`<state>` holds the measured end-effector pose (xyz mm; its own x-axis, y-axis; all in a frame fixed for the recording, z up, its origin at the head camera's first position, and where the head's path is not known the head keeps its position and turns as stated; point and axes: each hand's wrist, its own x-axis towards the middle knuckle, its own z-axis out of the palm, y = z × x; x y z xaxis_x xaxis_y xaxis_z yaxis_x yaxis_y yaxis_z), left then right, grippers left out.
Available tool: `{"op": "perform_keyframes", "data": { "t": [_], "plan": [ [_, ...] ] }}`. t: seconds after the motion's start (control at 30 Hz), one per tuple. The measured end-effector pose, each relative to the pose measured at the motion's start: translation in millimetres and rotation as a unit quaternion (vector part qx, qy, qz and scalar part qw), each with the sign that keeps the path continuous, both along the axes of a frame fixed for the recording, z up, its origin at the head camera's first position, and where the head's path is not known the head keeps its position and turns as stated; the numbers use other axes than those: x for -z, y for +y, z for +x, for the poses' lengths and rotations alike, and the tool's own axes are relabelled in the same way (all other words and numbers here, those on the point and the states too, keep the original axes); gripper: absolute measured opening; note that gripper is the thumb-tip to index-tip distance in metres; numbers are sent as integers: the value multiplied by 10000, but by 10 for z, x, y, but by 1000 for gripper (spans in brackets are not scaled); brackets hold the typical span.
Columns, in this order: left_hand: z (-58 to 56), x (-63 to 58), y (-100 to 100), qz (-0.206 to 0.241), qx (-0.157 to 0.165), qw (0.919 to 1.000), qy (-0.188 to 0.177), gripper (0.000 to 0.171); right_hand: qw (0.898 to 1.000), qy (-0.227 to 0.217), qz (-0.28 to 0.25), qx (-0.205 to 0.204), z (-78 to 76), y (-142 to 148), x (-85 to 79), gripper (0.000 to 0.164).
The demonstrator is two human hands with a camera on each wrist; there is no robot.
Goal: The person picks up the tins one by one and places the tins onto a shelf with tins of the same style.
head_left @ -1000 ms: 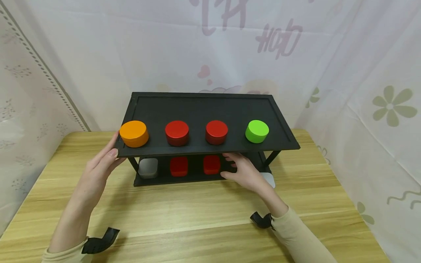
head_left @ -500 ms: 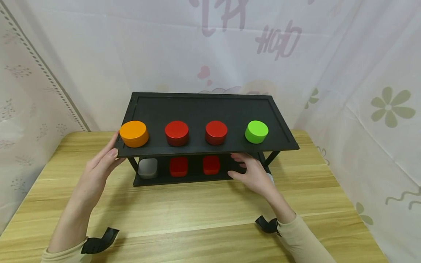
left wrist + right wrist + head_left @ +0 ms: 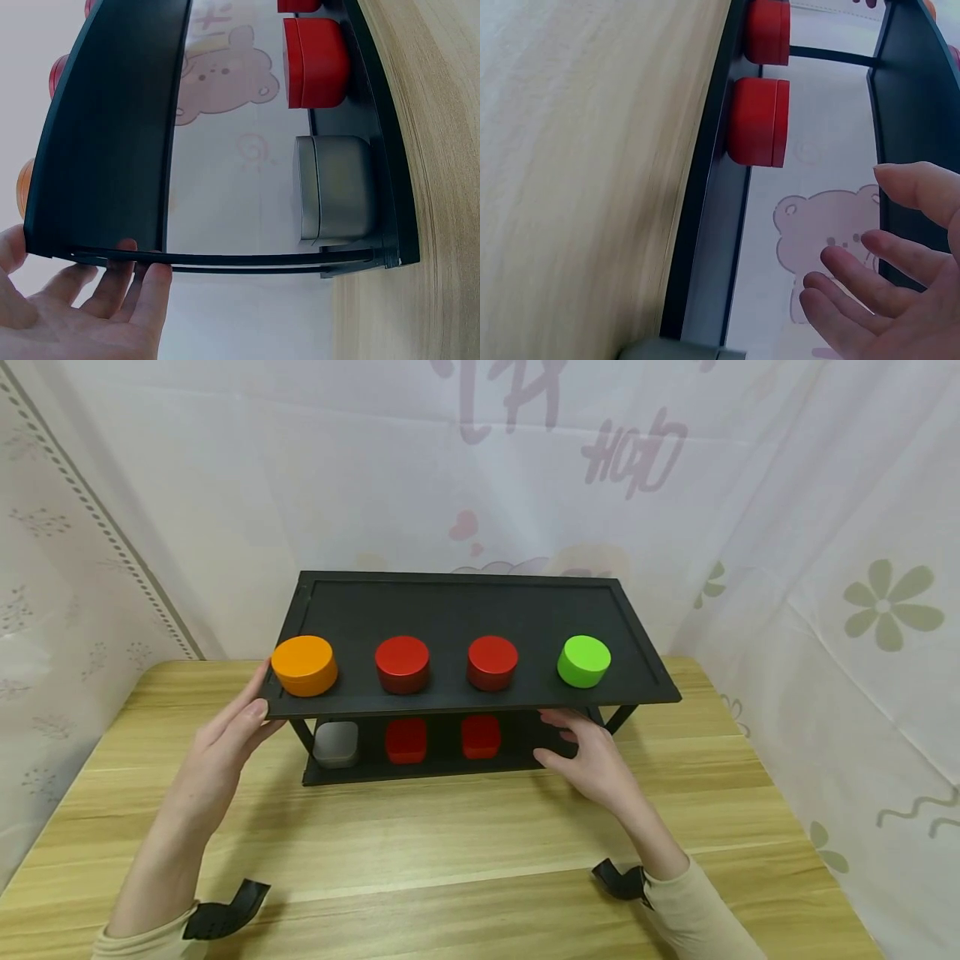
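A black two-tier rack (image 3: pixel 457 606) stands on the table. My left hand (image 3: pixel 225 739) grips the left end of its upper shelf; in the left wrist view its fingers (image 3: pixel 154 296) curl round the end rail. At the lower tier's right part is my right hand (image 3: pixel 596 768), fingertips partly under the upper shelf. Its fingers (image 3: pixel 847 274) are spread and loosely bent around nothing. Left of it on the lower shelf sit two red square tins (image 3: pixel 481 737) and a grey tin (image 3: pixel 336 744). Another grey tin (image 3: pixel 679 350) shows at the right wrist view's bottom edge, hidden in the head view.
Along the upper shelf's front stand round tins: one orange (image 3: pixel 304 668), two red (image 3: pixel 402 667), one green (image 3: pixel 583 662). A patterned white cloth (image 3: pixel 375 468) hangs behind and beside the wooden table (image 3: pixel 420 860). Black straps (image 3: pixel 225 914) circle both wrists.
My right hand has slid rightward along the lower shelf, away from the right red square tin, and now covers the pale tin at the right end. My left hand stays at the rack.
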<state>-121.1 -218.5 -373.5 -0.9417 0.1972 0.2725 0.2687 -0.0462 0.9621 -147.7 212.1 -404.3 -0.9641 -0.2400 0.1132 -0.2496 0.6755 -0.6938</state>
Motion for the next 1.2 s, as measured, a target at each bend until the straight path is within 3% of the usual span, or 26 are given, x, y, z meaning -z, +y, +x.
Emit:
{"op": "perform_keyframes", "data": {
  "t": [0.63, 1.2],
  "plan": [
    [0, 0, -10, 44, 22, 10000, -28, 49, 9977, 476, 416, 242, 113, 329, 79, 56],
    [-23, -15, -5, -17, -11, 10000, 24, 48, 9960, 346, 705, 435, 224, 652, 246, 60]
  ]
}}
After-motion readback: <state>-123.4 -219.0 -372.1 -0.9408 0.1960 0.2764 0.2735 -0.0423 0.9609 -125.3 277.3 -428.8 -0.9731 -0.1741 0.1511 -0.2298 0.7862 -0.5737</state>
